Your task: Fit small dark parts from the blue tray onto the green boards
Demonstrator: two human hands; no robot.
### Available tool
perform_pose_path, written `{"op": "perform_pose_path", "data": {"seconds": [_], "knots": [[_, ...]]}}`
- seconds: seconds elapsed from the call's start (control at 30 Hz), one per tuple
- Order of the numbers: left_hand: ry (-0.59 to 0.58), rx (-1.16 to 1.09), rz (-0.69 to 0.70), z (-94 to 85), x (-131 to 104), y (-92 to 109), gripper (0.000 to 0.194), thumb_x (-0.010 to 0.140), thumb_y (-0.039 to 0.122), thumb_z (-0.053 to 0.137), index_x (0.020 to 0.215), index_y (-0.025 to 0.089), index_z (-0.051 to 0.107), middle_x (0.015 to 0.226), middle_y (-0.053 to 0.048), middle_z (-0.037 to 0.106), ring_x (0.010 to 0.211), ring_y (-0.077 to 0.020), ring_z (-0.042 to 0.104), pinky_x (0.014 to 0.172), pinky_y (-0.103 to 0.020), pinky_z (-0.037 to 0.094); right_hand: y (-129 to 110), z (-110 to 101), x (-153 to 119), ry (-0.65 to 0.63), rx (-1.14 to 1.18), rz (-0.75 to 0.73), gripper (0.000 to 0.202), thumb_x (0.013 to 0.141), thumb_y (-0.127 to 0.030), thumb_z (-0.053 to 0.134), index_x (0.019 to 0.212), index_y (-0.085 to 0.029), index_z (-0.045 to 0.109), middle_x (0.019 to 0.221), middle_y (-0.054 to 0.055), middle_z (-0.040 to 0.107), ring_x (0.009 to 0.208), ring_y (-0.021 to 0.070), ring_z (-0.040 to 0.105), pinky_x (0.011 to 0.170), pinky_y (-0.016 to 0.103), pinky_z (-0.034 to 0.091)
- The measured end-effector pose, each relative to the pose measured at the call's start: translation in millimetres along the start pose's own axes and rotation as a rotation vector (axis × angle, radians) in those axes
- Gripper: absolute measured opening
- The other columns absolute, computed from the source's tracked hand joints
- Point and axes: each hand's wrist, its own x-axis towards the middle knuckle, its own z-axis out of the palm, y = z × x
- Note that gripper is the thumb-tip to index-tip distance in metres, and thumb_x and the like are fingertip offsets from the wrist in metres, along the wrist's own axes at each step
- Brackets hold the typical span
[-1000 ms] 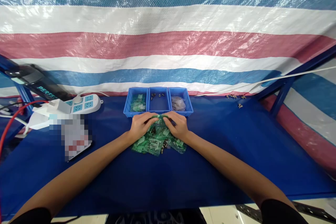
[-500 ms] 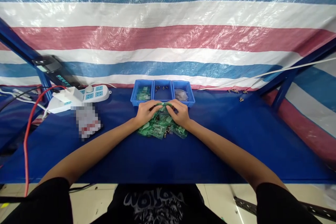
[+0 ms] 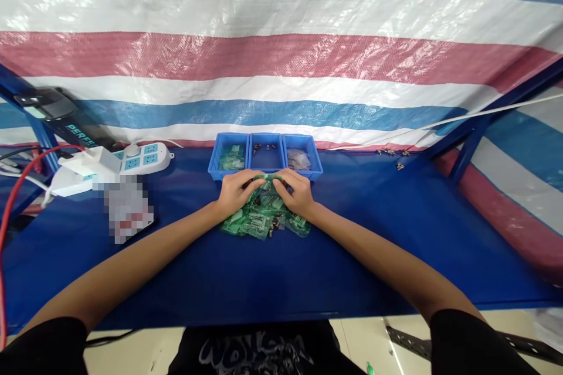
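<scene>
My left hand (image 3: 236, 192) and my right hand (image 3: 297, 191) meet above a pile of small green plastic packets (image 3: 257, 221). Between their fingertips they pinch a green plastic packet (image 3: 267, 178), one edge in each hand. Both hands are closed on it. Just beyond stand three blue bins in a row. Green packets lie in the left bin (image 3: 215, 167), a few small dark metal parts in the middle bin (image 3: 267, 159), and clear bags in the right bin (image 3: 315, 164). Small brass-coloured pieces show among the packets in the pile.
A white power strip (image 3: 152, 158) with a plug lies at the left, a blurred packet (image 3: 128, 211) before it. A black bottle-like object (image 3: 65, 117) leans behind. Brass-coloured metal parts (image 3: 399, 166) lie at the back right. A red cable (image 3: 11, 205) runs down the left side.
The view has shifted slightly, so the table's things sit a little further left. Both hands stay together on the green packet, with little visible movement.
</scene>
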Motion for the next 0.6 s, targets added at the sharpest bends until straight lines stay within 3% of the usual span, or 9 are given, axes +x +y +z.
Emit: {"op": "perform_pose_path", "data": {"seconds": [0.33, 0.6], "knots": [[0.010, -0.010, 0.000, -0.3, -0.4, 0.1, 0.021, 0.086, 0.035, 0.060, 0.092, 0.016, 0.067, 0.070, -0.003, 0.068, 0.049, -0.0088, 0.054, 0.050, -0.020, 0.046, 1.0, 0.8, -0.8, 0.015, -0.006, 0.001, 0.022, 0.093, -0.026, 0.044, 0.079, -0.017, 0.058, 0.067, 0.005, 0.056, 0.060, 0.0155, 0.053, 0.056, 0.028, 0.045], [0.005, -0.006, -0.002, 1.6, -0.1, -1.3, 0.023, 0.086, 0.036, 0.059, 0.089, 0.015, 0.066, 0.062, -0.002, 0.065, 0.045, -0.0081, 0.052, 0.046, -0.019, 0.044, 2.3, 1.6, -2.2, 0.073, -0.013, 0.009, 0.019, 0.092, -0.023, 0.046, 0.086, -0.016, 0.062, 0.070, 0.006, 0.060, 0.062, 0.0163, 0.056, 0.058, 0.030, 0.047]]}}
